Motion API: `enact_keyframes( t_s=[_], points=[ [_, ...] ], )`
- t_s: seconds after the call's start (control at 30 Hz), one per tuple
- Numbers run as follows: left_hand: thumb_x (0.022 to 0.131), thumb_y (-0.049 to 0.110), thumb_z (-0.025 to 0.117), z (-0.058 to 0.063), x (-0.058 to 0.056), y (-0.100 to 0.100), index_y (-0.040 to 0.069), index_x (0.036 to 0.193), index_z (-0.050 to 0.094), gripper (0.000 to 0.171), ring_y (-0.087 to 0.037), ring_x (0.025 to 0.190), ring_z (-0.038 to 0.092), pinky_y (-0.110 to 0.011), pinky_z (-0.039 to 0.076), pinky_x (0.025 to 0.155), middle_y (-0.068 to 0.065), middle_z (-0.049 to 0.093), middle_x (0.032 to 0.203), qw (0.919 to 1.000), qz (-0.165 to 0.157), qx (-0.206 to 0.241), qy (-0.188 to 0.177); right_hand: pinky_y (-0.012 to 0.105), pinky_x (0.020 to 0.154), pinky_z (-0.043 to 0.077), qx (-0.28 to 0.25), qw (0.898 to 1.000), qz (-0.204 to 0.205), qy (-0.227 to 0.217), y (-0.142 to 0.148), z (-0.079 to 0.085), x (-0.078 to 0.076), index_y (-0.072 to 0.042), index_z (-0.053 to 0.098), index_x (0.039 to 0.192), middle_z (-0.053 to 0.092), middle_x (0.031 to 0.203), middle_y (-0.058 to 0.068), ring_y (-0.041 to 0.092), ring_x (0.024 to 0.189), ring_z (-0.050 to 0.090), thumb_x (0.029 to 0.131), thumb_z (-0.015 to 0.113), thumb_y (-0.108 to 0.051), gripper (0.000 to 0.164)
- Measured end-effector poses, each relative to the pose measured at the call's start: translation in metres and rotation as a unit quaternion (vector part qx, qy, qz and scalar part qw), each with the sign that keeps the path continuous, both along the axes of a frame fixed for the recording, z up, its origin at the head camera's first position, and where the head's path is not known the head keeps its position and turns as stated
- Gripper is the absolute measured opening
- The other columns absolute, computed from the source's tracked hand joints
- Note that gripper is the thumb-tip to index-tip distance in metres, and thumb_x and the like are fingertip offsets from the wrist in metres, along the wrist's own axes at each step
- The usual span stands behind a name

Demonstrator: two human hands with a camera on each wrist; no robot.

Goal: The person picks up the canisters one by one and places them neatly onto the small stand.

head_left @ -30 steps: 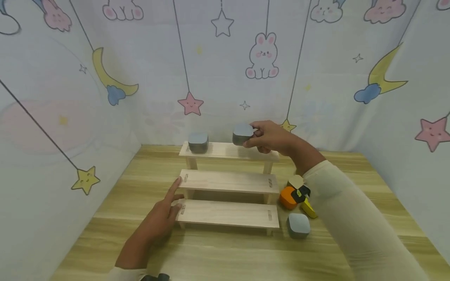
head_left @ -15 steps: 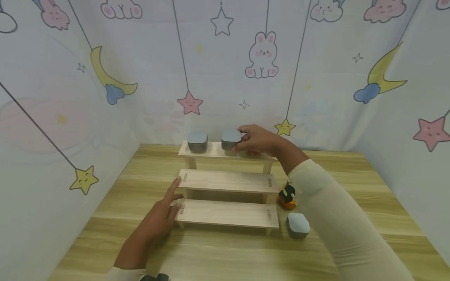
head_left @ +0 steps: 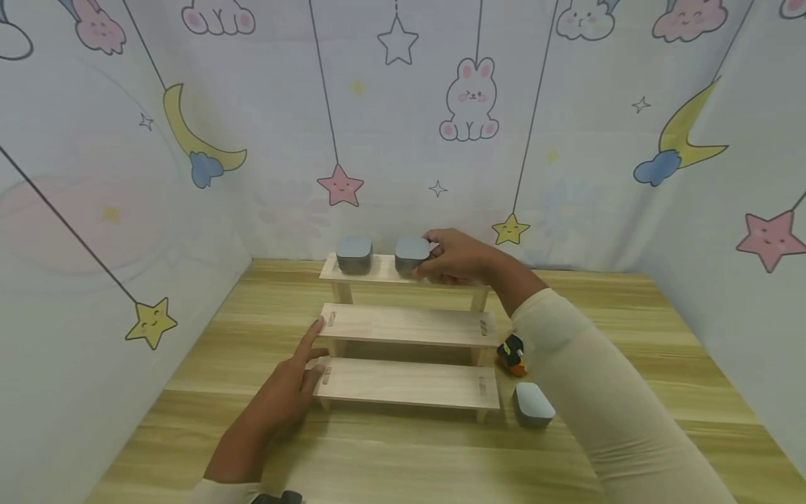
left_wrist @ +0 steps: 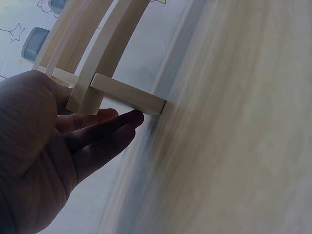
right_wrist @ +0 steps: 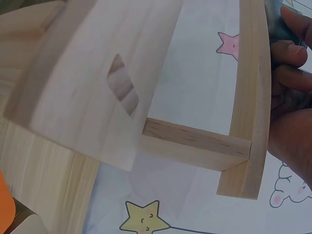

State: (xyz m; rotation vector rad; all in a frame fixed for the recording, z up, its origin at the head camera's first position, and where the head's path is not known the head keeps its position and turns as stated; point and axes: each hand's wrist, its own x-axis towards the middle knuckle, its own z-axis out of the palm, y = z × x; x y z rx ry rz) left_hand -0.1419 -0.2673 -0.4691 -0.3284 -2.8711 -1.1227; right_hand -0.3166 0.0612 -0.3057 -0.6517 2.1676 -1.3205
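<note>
A three-step wooden display stand point(head_left: 409, 325) stands on the wood-grain surface. On its top step, at the left, sits a grey box with rounded corners and a paler top point(head_left: 355, 255). Beside it to the right is a second grey box point(head_left: 411, 253), which my right hand point(head_left: 462, 255) pinches from its right side, down at the top step. My left hand point(head_left: 286, 385) touches the stand's left end, index finger stretched to the middle step. In the left wrist view, its fingers point(left_wrist: 105, 146) extend loosely beside a leg. The right wrist view shows the held box only partly.
A third grey box point(head_left: 534, 404) lies on the surface right of the stand. Behind it an orange and black object point(head_left: 513, 355) is half hidden by the right sleeve point(head_left: 585, 371). Patterned white cloth walls point(head_left: 403, 140) enclose the back and sides.
My right hand has brought its grey box leftward and down to the top step, nearer the first box. The right sleeve now covers more of the coloured things. My left hand stays put.
</note>
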Motion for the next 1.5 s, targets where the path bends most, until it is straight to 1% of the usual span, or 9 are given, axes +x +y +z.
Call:
enact_keyframes(
  t_s=[0.23, 0.47, 0.73, 0.93, 1.1, 1.2, 1.3, 1.43, 1.5],
  points=[
    [0.116, 0.008, 0.049, 0.0025, 0.0011, 0.0011, 0.030, 0.177, 0.000, 0.082, -0.050, 0.129, 0.071, -0.070, 0.050, 0.116, -0.029, 0.061, 0.155, 1.0000, 0.004, -0.005, 0.003, 0.025, 0.057, 0.041, 0.015, 1.000, 0.000, 0.009, -0.0010, -0.0003, 0.0009, -0.007, 0.041, 0.163, 0.071, 0.127, 0.019, 0.015, 0.068, 0.048, 0.099, 0.079, -0.010, 0.074],
    [0.116, 0.008, 0.048, 0.0040, 0.0013, 0.0023, 0.031, 0.177, -0.001, 0.082, -0.049, 0.131, 0.070, -0.070, 0.049, 0.116, -0.028, 0.060, 0.156, 1.0000, 0.006, -0.006, 0.003, 0.025, 0.055, 0.040, 0.015, 1.000, -0.003, 0.014, -0.0012, 0.0001, 0.0023, -0.007, 0.045, 0.159, 0.072, 0.122, 0.017, 0.014, 0.062, 0.046, 0.099, 0.078, -0.009, 0.069],
    [0.115, 0.008, 0.049, 0.0018, 0.0010, 0.0028, 0.029, 0.177, 0.000, 0.082, -0.048, 0.129, 0.071, -0.069, 0.050, 0.116, -0.028, 0.061, 0.154, 0.9999, 0.004, -0.006, 0.009, 0.026, 0.055, 0.038, 0.012, 1.000, -0.002, 0.013, -0.0003, -0.0001, 0.0029, -0.006, 0.042, 0.162, 0.072, 0.120, 0.017, 0.013, 0.060, 0.044, 0.099, 0.078, -0.008, 0.073],
    [0.115, 0.007, 0.051, 0.0013, 0.0008, 0.0025, 0.028, 0.177, 0.001, 0.083, -0.048, 0.128, 0.072, -0.068, 0.050, 0.115, -0.028, 0.063, 0.152, 0.9998, 0.002, -0.003, 0.019, 0.026, 0.055, 0.039, 0.011, 1.000, -0.003, 0.015, -0.0006, -0.0005, 0.0026, -0.006, 0.045, 0.159, 0.072, 0.120, 0.017, 0.013, 0.061, 0.044, 0.099, 0.078, -0.008, 0.068],
    [0.115, 0.007, 0.051, 0.0001, 0.0001, 0.0026, 0.028, 0.177, 0.001, 0.083, -0.048, 0.127, 0.073, -0.069, 0.051, 0.115, -0.028, 0.063, 0.152, 0.9998, -0.004, -0.003, 0.021, 0.026, 0.054, 0.038, 0.014, 1.000, -0.006, 0.008, 0.0001, -0.0008, 0.0029, -0.007, 0.038, 0.166, 0.072, 0.126, 0.021, 0.013, 0.060, 0.043, 0.100, 0.078, -0.009, 0.077],
    [0.115, 0.008, 0.051, -0.0002, -0.0001, 0.0027, 0.029, 0.177, 0.000, 0.083, -0.048, 0.128, 0.072, -0.069, 0.050, 0.115, -0.028, 0.062, 0.153, 0.9999, -0.004, -0.003, 0.014, 0.026, 0.054, 0.038, 0.017, 1.000, -0.005, 0.011, 0.0005, -0.0011, 0.0023, -0.008, 0.035, 0.168, 0.072, 0.126, 0.019, 0.013, 0.059, 0.043, 0.099, 0.080, -0.010, 0.083],
    [0.115, 0.009, 0.050, -0.0005, -0.0003, 0.0022, 0.030, 0.177, -0.001, 0.083, -0.048, 0.129, 0.071, -0.070, 0.049, 0.116, -0.028, 0.061, 0.155, 0.9999, -0.003, -0.004, 0.009, 0.027, 0.056, 0.038, 0.026, 0.999, -0.004, 0.017, 0.0012, -0.0003, 0.0018, -0.009, 0.031, 0.171, 0.072, 0.110, 0.013, 0.014, 0.060, 0.043, 0.095, 0.083, -0.010, 0.091],
    [0.115, 0.008, 0.050, -0.0008, -0.0008, 0.0016, 0.030, 0.177, -0.001, 0.084, -0.048, 0.128, 0.072, -0.069, 0.050, 0.115, -0.028, 0.061, 0.155, 0.9999, -0.002, -0.004, 0.010, 0.029, 0.059, 0.042, 0.053, 0.998, -0.006, 0.033, 0.0049, 0.0028, 0.0037, -0.012, 0.018, 0.175, 0.063, 0.083, 0.004, 0.015, 0.061, 0.045, 0.093, 0.086, -0.012, 0.107],
    [0.115, 0.007, 0.051, -0.0009, -0.0010, 0.0015, 0.030, 0.177, -0.001, 0.084, -0.049, 0.127, 0.073, -0.069, 0.051, 0.114, -0.029, 0.061, 0.154, 0.9999, -0.001, -0.002, 0.012, 0.029, 0.061, 0.044, 0.067, 0.997, -0.010, 0.045, 0.0083, 0.0047, 0.0054, -0.013, 0.012, 0.176, 0.060, 0.077, 0.001, 0.015, 0.062, 0.048, 0.093, 0.086, -0.012, 0.111]
  ],
)
